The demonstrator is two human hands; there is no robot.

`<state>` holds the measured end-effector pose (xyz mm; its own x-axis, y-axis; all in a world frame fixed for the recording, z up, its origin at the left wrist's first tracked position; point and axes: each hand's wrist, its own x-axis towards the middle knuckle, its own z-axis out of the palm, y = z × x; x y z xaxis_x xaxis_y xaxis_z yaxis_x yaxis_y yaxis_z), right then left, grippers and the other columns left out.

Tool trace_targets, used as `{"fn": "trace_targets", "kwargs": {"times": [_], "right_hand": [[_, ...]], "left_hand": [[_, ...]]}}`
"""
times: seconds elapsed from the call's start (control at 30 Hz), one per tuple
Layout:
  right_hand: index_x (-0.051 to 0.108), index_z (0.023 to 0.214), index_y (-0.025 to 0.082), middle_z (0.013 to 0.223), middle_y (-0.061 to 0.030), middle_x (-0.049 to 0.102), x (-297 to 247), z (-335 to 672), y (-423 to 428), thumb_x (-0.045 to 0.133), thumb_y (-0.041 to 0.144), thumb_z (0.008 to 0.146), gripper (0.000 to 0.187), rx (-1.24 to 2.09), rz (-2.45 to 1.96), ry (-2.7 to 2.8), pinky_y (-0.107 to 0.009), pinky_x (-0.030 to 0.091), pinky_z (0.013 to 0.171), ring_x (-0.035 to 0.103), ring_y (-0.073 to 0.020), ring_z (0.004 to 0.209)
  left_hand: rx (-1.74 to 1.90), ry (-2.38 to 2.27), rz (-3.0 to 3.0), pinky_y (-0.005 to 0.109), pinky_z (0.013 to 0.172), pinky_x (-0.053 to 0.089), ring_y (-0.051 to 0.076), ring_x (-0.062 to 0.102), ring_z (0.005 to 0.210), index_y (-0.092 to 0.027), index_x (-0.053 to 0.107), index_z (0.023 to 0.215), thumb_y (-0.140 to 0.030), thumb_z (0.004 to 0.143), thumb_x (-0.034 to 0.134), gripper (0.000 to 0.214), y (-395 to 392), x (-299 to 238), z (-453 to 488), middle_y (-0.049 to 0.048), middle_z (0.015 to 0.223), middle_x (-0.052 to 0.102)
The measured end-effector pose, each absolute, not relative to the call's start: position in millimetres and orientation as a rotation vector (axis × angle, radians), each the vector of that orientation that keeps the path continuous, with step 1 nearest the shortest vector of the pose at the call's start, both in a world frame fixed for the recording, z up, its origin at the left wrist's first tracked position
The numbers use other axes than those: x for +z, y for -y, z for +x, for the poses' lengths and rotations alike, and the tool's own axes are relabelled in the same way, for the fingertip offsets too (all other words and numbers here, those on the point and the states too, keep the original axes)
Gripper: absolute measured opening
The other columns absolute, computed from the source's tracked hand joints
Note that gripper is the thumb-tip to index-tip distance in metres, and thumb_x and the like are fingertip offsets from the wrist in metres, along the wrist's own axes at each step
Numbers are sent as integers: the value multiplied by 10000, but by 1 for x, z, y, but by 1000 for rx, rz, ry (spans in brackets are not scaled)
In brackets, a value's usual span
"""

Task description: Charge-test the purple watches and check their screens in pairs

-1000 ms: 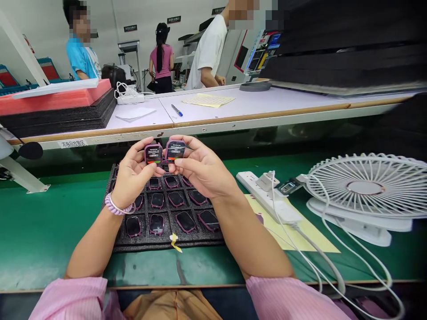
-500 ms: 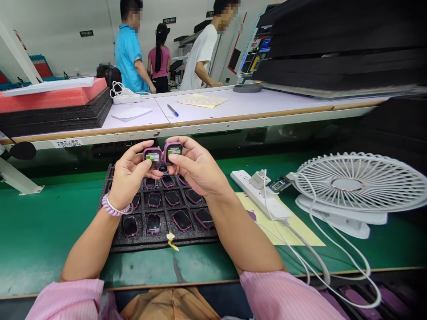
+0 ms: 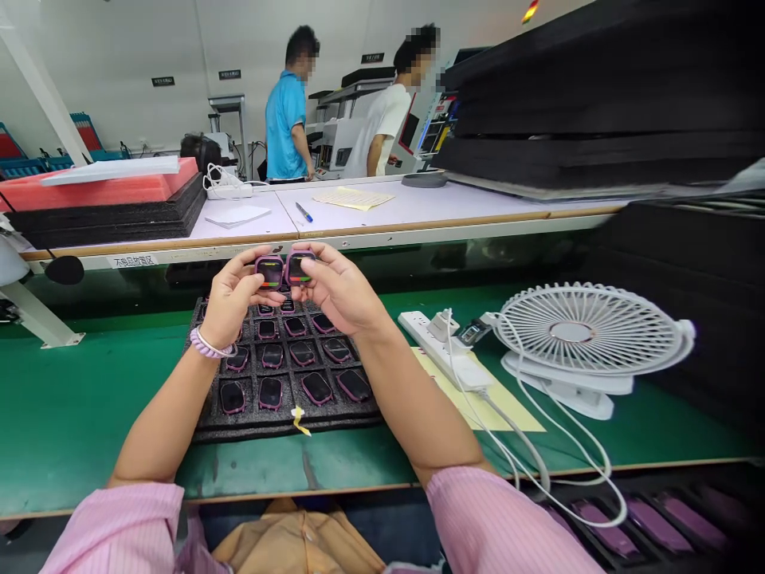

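My left hand (image 3: 230,299) is closed on a purple-framed smartwatch body (image 3: 270,273), its thumb on the lit screen. Side by side with it, a second smartwatch body (image 3: 294,269) is gripped by my right hand (image 3: 340,291), whose thumb covers part of the display. Both screens show a dark picture with coloured bars at the bottom. Below the hands lies a black foam tray (image 3: 251,422) with several purple-framed watch bodies in its compartments, such as a dark-screened watch (image 3: 271,392) in the front row. A yellow tag (image 3: 300,421) sticks to the tray's front edge.
At right, a white power strip (image 3: 442,351) with cables lies on yellow paper (image 3: 508,410) beside a white fan (image 3: 570,331). A shelf (image 3: 239,245) crosses behind the tray, bearing foam stacks (image 3: 101,215). Two people stand beyond it. More purple pieces (image 3: 657,522) sit low at right.
Both screens have switched from green-and-white blocks to a dark picture with coloured bars. The view has shifted slightly. A person in pink in the background is no longer visible.
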<state>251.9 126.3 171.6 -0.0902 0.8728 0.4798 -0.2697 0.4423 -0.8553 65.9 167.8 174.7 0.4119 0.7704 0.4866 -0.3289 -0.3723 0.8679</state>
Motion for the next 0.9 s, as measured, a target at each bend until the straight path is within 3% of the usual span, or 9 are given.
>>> {"fn": "trace_targets", "kwargs": {"times": [0.1,0.47,0.7,0.9], "right_hand": [[605,1147,227,894,-18,633,190,259,-139,837,705,859,604,1050,-546,1357,-265,536,581,629,-155,662],[586,1243,262,1006,-54,604,281,285,-172,757,729,920,593,703,-578,1575,-324,545,651,646,-213,793],[567,1326,245,1033,-33,589,294,291,-160,851,394,799,617,653,-587,1650,-309,567,702,659,-215,865],[565,1334,231,1048,-33,594,295,289,-151,854,344,765,648,680,-577,1676,-298,582,723,664,-210,885]], "left_hand": [[1227,-365,1586,256,622,660,139,750,629,-210,617,1252,-277,796,690,467,-176,193,69,20,1002,744],[1450,-162,1859,298,725,634,140,704,729,-280,607,1321,-134,695,727,654,-227,267,101,26,1038,680],[1519,-93,1912,306,717,604,176,714,792,-310,588,1355,-272,770,845,640,-239,272,106,27,1015,654],[1540,-68,1929,305,697,613,171,711,758,-322,600,1347,-440,761,910,674,-237,272,102,25,1010,669]]}}
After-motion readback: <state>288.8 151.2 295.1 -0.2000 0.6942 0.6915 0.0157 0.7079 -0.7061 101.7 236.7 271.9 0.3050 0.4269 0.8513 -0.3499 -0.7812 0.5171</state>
